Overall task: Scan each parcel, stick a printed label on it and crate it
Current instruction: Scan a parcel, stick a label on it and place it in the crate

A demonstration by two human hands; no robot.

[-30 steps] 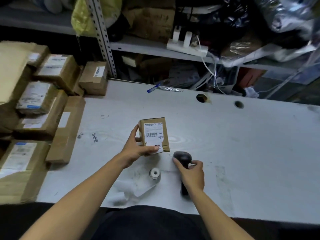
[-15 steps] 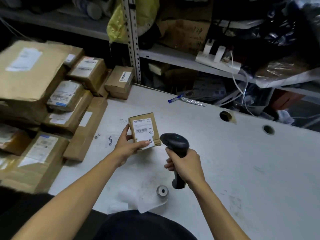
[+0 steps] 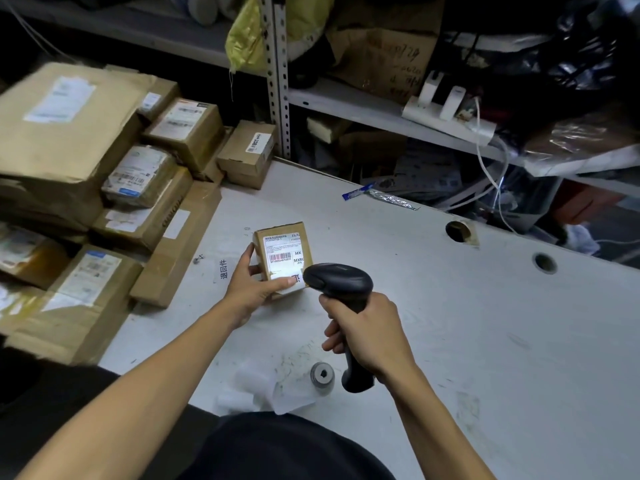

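My left hand [image 3: 250,289] grips a small brown cardboard parcel [image 3: 282,252] with a white barcode label, tilted above the white tabletop [image 3: 485,323]. My right hand [image 3: 367,332] wraps the handle of a black handheld scanner [image 3: 341,282], its head just beside the parcel's lower corner. Stacked brown boxes [image 3: 104,188] sit left.

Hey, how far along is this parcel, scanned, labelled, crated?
Done: nothing certain. In hand: the left hand holds the small brown cardboard parcel while the right hand aims the black handheld scanner at it. Left: a printed label and crating; no crate is visible.
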